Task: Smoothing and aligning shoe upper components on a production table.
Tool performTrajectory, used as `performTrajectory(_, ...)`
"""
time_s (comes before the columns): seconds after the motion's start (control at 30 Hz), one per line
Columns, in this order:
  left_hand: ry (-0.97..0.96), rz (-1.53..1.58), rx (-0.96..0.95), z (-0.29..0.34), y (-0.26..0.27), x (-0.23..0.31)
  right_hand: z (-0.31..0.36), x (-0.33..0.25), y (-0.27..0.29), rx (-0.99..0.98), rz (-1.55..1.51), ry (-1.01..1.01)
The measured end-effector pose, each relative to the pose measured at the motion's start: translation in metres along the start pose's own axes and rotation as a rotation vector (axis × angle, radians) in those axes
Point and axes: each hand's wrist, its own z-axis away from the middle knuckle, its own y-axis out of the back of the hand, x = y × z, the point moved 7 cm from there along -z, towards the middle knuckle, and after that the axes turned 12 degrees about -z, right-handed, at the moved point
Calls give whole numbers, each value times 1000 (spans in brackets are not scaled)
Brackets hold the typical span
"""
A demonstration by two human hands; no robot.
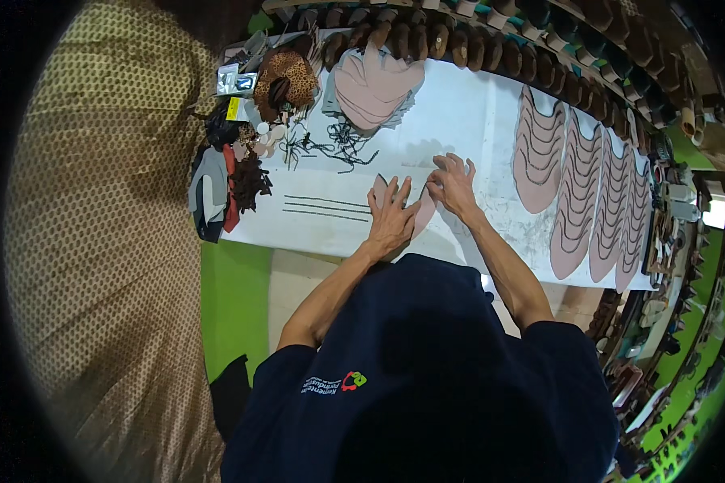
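Note:
A pink U-shaped shoe upper piece lies on the white worktable in front of me, partly covered by both hands. My left hand rests on its left side, fingers spread and stretched out. At the piece's right arm is my right hand, thumb and forefinger drawn together at the edge and the other fingers raised. Anything between those fingertips is too small to make out. Left of my hands, several straight black cords lie side by side. A tangle of black cords lies farther back.
Stacked pink pieces sit at the back. Overlapping rows of dark-edged pink pieces cover the right side. Leopard-print material, dark scraps and pale discs crowd the left end. Shoe lasts line the back; a patterned curtain hangs left.

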Motion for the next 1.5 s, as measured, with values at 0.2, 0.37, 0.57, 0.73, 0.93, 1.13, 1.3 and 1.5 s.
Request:
performTrajectory(0.2, 23, -5, 71, -7, 7, 3, 1, 0, 3, 10, -27, -20)
performTrajectory(0.37, 37, -65, -9, -7, -8, -3, 1, -2, 2, 2, -31, -26)
performTrajectory(0.57, 92, 52, -56, -11, -11, -6, 4, 1, 3, -8, -27, -40)
performTrajectory(0.73, 132, 108, -51, -13, -11, -8, 4, 1, 2, -25, -17, -46)
performTrajectory(0.93, 129, 69, -34, -17, -7, -8, 4, 2, 2, -29, -11, -43)
performTrajectory(1.13, 121, 8, -45, -17, -10, -9, 4, 2, 2, -33, -14, -42)
performTrajectory(1.3, 143, 12, -65, -22, -9, -8, 2, 0, 3, -27, 10, -7)
performTrajectory(1.5, 100, -61, -12, -30, -5, -6, 3, -2, 3, -14, 16, -7)
